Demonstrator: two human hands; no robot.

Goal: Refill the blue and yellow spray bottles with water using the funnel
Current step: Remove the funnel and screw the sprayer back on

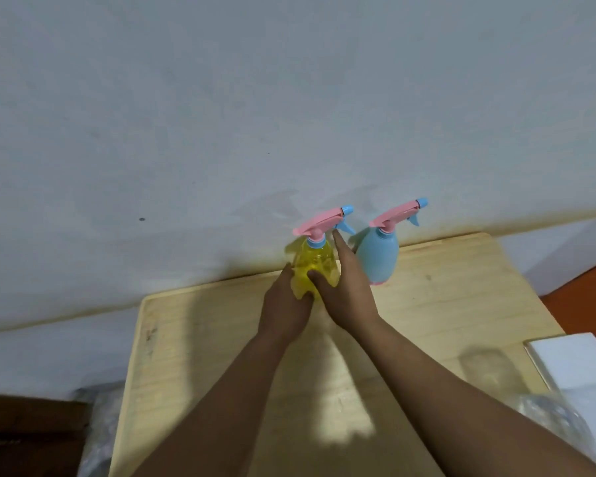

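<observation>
Both hands round the yellow spray bottle point(315, 266) at table's point(200, 339) far edge: left hand point(284, 304) grips its base, right hand point(346, 294) cups its side w/ forefinger straight. Blue spray bottle point(379, 258) just beside — could get knocked over.

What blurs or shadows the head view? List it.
Head view: wide-angle bend curves the wooden table edges; arm shadows fall across it beneath both hands; the clear container at right is blurred; the yellow bottle and blue bottle are fairly sharp.
</observation>
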